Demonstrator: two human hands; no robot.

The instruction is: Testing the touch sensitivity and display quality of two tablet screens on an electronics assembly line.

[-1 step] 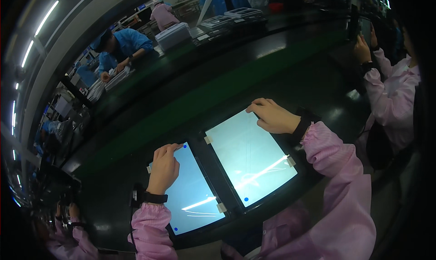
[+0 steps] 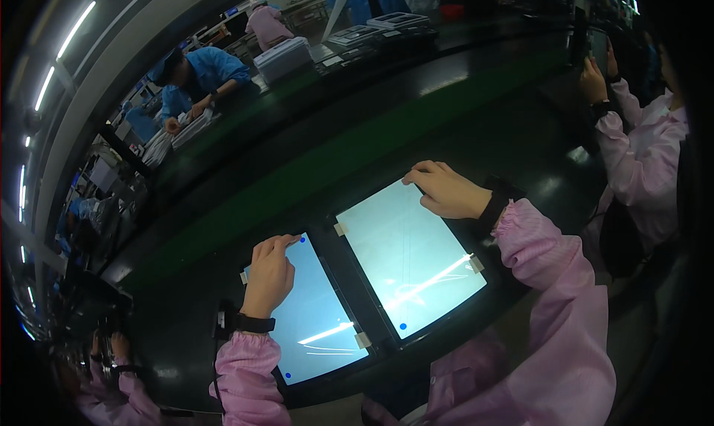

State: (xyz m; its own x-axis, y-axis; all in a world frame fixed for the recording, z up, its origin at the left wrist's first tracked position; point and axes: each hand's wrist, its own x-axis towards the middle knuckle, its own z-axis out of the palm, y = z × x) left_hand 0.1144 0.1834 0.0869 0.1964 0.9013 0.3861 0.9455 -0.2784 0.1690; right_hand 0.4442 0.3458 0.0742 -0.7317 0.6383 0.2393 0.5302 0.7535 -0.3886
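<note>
Two lit tablets lie side by side on the dark table, their screens pale and nearly blank. On the left tablet point(image 2: 320, 299), my left hand point(image 2: 268, 276) reaches over the upper part, a fingertip at the blue dot in the top right corner. Another blue dot shows near its bottom left corner. My right hand point(image 2: 451, 191) bends over the top right corner of the right tablet point(image 2: 409, 255), a fingertip on the screen there. That tablet has a blue dot near its bottom left. Neither hand holds anything; their fingers are partly stretched out. Small beige tabs stick to the tablets' side edges.
A green strip point(image 2: 297, 162) runs along the dark table point(image 2: 476, 139) beyond the tablets. Across it, a person in blue point(image 2: 212, 69) bends over stacked flat items near a white stack point(image 2: 284, 60). Someone in pink point(image 2: 639, 151) works at the right; another person's hands show lower left.
</note>
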